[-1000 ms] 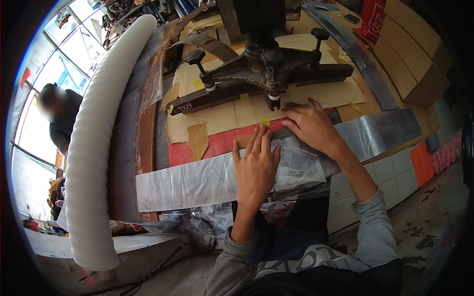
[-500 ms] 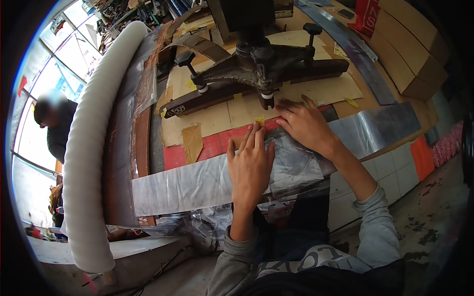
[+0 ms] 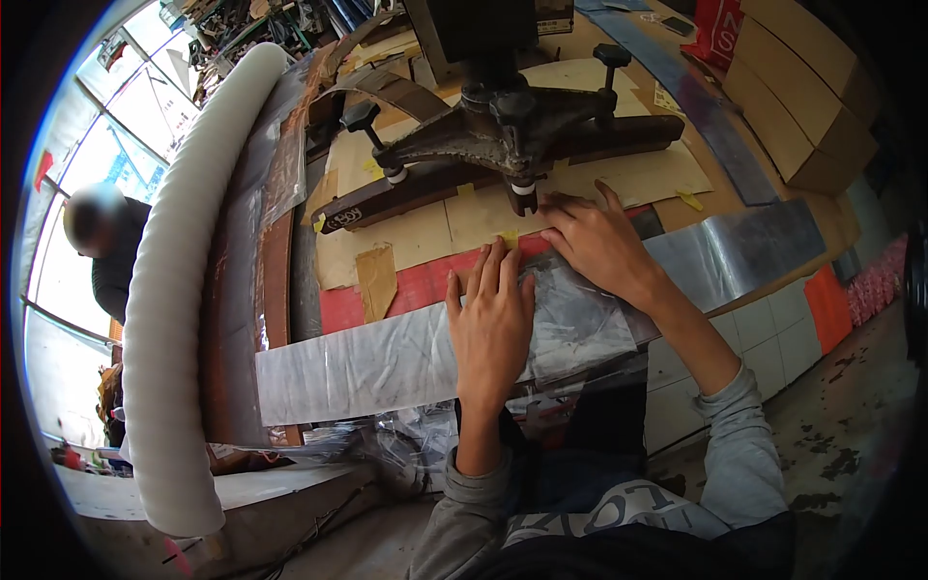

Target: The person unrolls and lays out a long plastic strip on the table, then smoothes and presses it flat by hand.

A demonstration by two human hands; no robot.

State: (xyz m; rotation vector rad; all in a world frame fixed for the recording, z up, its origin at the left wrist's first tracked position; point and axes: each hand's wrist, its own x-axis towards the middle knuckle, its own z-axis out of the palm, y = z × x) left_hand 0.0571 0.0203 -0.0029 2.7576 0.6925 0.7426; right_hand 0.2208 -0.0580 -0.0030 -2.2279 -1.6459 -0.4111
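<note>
A brown workbench (image 3: 839, 220) spans the frame's middle, a dark metal fixture (image 3: 498, 130) standing over it at upper centre. Below that, a red strip (image 3: 425, 277) lies beneath the fingers, its long axis climbing gently from centre left toward the right. The left hand (image 3: 493, 338) crosses it, fingers straight and ungripping, tips at a yellow tape tab (image 3: 510, 239) by the upper edge. The right hand (image 3: 604, 246), nearer the fixture, is palm down, fingers loosely spread, over the strip's right part.
</note>
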